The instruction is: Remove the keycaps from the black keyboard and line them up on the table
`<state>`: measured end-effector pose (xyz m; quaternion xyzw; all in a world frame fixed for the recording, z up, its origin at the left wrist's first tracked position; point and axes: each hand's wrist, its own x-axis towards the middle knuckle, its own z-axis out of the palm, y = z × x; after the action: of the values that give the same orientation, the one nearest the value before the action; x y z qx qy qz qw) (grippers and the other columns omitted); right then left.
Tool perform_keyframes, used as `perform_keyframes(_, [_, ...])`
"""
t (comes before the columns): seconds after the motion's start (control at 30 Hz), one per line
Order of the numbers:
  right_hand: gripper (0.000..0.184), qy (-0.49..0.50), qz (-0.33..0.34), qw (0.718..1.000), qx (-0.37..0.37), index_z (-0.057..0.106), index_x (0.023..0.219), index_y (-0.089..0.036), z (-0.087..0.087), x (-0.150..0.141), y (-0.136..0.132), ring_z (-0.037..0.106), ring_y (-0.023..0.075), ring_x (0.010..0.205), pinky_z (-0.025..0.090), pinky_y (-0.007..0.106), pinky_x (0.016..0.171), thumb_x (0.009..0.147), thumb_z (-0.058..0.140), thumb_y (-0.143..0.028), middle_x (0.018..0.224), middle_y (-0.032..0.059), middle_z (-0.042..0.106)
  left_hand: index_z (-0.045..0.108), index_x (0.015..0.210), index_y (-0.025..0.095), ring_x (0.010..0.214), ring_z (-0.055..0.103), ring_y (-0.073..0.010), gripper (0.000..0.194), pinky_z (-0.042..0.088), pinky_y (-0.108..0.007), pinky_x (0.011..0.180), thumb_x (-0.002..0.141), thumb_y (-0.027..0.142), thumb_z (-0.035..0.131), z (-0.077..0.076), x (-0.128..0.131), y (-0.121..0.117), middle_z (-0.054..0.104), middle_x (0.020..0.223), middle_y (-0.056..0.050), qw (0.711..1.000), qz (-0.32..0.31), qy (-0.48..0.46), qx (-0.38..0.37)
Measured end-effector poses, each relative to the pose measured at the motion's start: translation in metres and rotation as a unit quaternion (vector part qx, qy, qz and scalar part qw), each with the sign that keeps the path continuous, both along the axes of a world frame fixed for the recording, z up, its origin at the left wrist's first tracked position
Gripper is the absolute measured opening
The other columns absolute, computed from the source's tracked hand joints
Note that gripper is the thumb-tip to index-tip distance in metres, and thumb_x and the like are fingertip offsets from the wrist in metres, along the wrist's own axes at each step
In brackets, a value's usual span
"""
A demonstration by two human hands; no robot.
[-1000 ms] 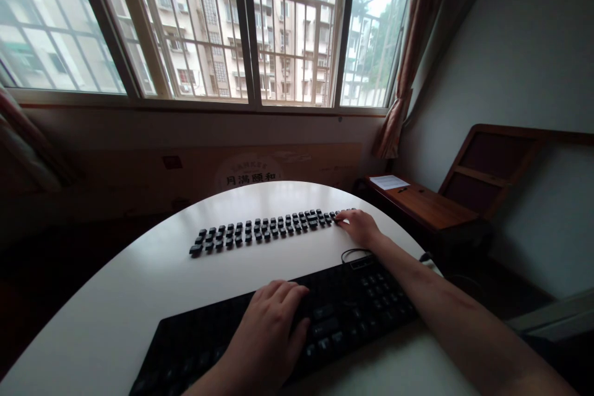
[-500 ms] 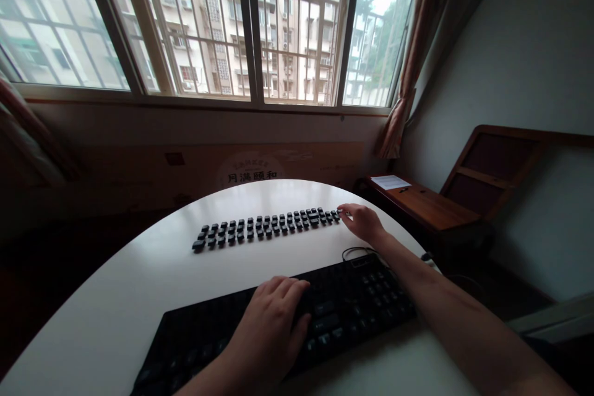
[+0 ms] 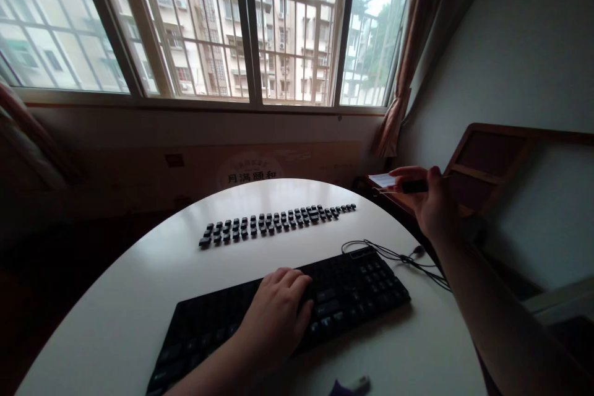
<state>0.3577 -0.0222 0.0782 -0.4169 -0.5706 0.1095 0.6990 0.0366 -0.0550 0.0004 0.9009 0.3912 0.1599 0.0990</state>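
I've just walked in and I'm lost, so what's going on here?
A person at a white table has their left hand resting on a black keyboard. Their right hand is raised, gripping a small dark-handled tool with thin prongs or wires. Beyond the keyboard, loose black keycaps lie in rows, with neither hand touching them.

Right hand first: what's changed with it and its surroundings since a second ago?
The right hand has left the right end of the keycap rows, moving up and rightward. It now holds a dark-handled tool, perhaps a keycap puller. The cable is more exposed. The left hand stays on the keyboard.
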Motion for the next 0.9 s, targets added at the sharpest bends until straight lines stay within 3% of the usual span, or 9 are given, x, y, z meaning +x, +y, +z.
perform_keyframes(0.07, [0.065,0.013,0.042,0.996,-0.072,0.069,0.100,-0.018,-0.011,-0.006,-0.019,0.054,0.0137,0.047,0.050,0.027,0.051,0.096,0.027,-0.068,0.055,-0.0009,0.052,0.065,0.114,0.021,0.112,0.057,-0.0280,0.028,0.044,-0.048,0.101,0.088,0.021,0.055,0.000,0.000,0.000,0.067,0.117,-0.008,1.000,-0.003,0.002,0.007])
perform_keyframes(0.13, [0.059,0.013,0.077,0.985,-0.157,0.066,0.107,-0.018,-0.031,-0.014,-0.032,0.047,0.0105,0.039,0.042,0.023,0.040,0.093,0.038,-0.068,0.052,-0.0036,0.051,0.066,0.113,0.021,0.112,0.057,-0.0277,0.027,0.044,-0.047,0.101,0.088,0.021,0.054,-0.001,0.001,0.001,0.068,0.117,-0.008,1.000,-0.008,0.001,0.015])
perform_keyframes(0.23, [0.047,0.039,0.135,0.955,-0.259,0.061,0.109,-0.018,-0.067,-0.023,-0.039,0.054,0.0107,0.045,0.044,0.022,0.038,0.085,0.063,-0.059,0.071,0.0000,0.063,0.066,0.113,0.021,0.113,0.057,-0.0280,0.027,0.045,-0.047,0.101,0.089,0.021,0.054,-0.004,0.001,0.002,0.067,0.118,-0.008,0.999,-0.015,0.004,0.028])
perform_keyframes(0.37, [0.046,0.061,0.148,0.945,-0.286,0.059,0.110,-0.018,-0.098,-0.028,-0.035,0.059,0.0122,0.050,0.044,0.020,0.037,0.081,0.068,-0.052,0.079,0.0016,0.065,0.067,0.115,0.020,0.117,0.056,-0.0286,0.029,0.045,-0.048,0.103,0.090,0.021,0.053,-0.007,0.001,0.004,0.065,0.124,-0.009,0.999,-0.019,0.009,0.044])
perform_keyframes(0.47, [0.036,0.072,0.120,0.953,-0.269,0.059,0.098,-0.018,-0.107,-0.029,-0.033,0.054,0.0107,0.045,0.035,0.018,0.034,0.088,0.057,-0.052,0.068,-0.0012,0.060,0.067,0.118,0.020,0.123,0.054,-0.0299,0.031,0.043,-0.050,0.106,0.090,0.022,0.053,-0.010,0.000,0.005,0.062,0.130,-0.010,0.998,-0.013,0.015,0.055])
perform_keyframes(0.63, [0.026,0.058,0.086,0.958,-0.268,0.051,0.083,-0.022,-0.115,-0.031,-0.034,0.032,0.0090,0.037,0.022,0.020,0.034,0.092,0.047,-0.045,0.047,-0.0094,0.036,0.066,0.120,0.021,0.127,0.052,-0.0318,0.033,0.040,-0.053,0.109,0.090,0.025,0.053,-0.017,-0.002,0.009,0.060,0.135,-0.010,0.998,-0.012,0.012,0.067])
perform_keyframes(0.9, [0.027,-0.076,0.019,0.961,-0.265,0.052,0.085,-0.022,-0.118,-0.036,-0.037,0.042,0.0126,0.042,0.029,0.022,0.041,0.095,0.041,-0.044,0.050,-0.0067,0.043,0.066,0.122,0.020,0.127,0.052,-0.0313,0.034,0.041,-0.053,0.109,0.091,0.026,0.051,-0.015,0.000,0.007,0.059,0.136,-0.011,0.998,-0.006,0.025,0.050])
